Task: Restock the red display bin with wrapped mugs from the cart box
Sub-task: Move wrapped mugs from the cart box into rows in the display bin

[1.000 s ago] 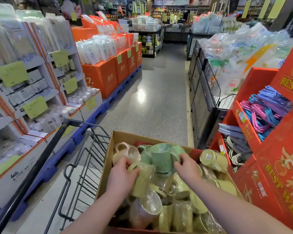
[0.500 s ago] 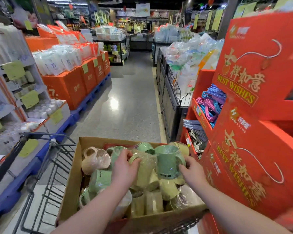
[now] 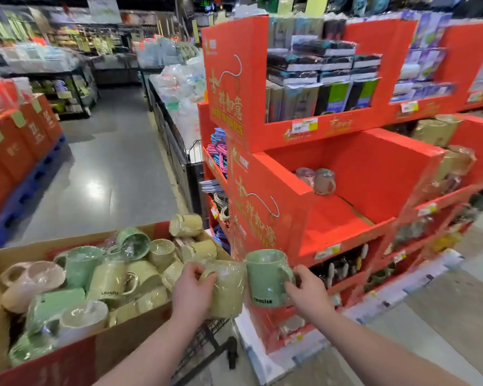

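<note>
Both forearms reach forward, the left hand wrapped around a yellow-green plastic-wrapped mug and the right hand gripping a mint-green wrapped mug by its handle side. The 2 mugs stand upright, mouths up, touching, between the brown cardboard cart box and the red cardboard display bin. 2 wrapped mugs sit in the bin's back corner.

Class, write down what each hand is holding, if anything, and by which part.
Left hand grips a yellow wrapped mug around its body; right hand grips a green wrapped mug at its handle side.
</note>
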